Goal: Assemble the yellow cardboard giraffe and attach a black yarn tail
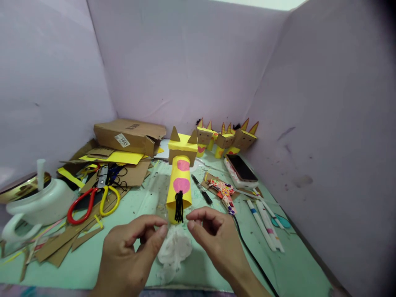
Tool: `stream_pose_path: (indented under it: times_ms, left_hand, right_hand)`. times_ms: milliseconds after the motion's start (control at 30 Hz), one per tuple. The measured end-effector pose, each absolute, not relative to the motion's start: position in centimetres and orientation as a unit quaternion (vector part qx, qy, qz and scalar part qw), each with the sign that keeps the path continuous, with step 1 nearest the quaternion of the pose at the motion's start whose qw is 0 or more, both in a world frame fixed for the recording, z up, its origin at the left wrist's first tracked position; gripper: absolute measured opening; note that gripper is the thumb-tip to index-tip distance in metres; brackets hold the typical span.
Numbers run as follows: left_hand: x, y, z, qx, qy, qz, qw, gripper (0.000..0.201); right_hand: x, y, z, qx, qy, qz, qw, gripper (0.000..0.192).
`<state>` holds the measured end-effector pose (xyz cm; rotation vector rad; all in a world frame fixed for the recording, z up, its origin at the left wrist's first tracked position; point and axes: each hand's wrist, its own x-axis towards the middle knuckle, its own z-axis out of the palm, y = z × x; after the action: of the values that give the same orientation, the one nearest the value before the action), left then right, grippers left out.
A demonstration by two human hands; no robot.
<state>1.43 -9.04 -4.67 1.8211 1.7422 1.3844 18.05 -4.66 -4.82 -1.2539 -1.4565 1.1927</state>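
A yellow paper giraffe figure [181, 181] stands in the middle, with pink spots, a cardboard head with two pointed ears, and a black yarn tail [179, 207] hanging toward me. My left hand [131, 251] is just left of the tail, thumb and index finger curved toward each other and nothing visible between them. On the other side, my right hand [218, 239] is held in a similar loose curve, fingertips close to the tail and apart from it as far as I can see. Below the figure lies a crumpled white tissue [175, 247].
Scissors [93, 202], cardboard scraps [58, 247], a cardboard box [130, 134] and a white pot [43, 202] fill the left. On the right are a black marker [201, 189], a patterned glue gun [223, 192], a phone [241, 167] and white markers [262, 225]. Several similar figures [225, 140] stand behind.
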Motion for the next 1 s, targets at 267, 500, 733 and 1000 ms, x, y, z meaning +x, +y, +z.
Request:
stream_pose_path:
  times_ms: [267, 500, 733, 1000]
  left_hand:
    - [3.3, -10.0, -5.5, 0.692, 0.692, 0.152, 0.140, 0.014]
    - [2.5, -10.2, -4.6, 0.684, 0.608, 0.400, 0.046, 0.019]
    - [4.1, -9.7, -3.4, 0.622, 0.615, 0.469, 0.125, 0.018]
    - [4.9, -8.9, -3.3, 0.559, 0.651, 0.465, 0.219, 0.023]
  right_hand:
    - [19.6, -4.2, -6.7, -0.549, -0.565, 0.458, 0.411, 0.019]
    - [18.6, -4.3, -4.9, -0.498, -0.541, 0.501, 0.456, 0.024]
    - [17.0, -4.5, -4.0, -0.493, -0.588, 0.496, 0.407, 0.015]
    - [16.8, -4.1, -4.0, -0.469, -0.536, 0.562, 0.421, 0.007]
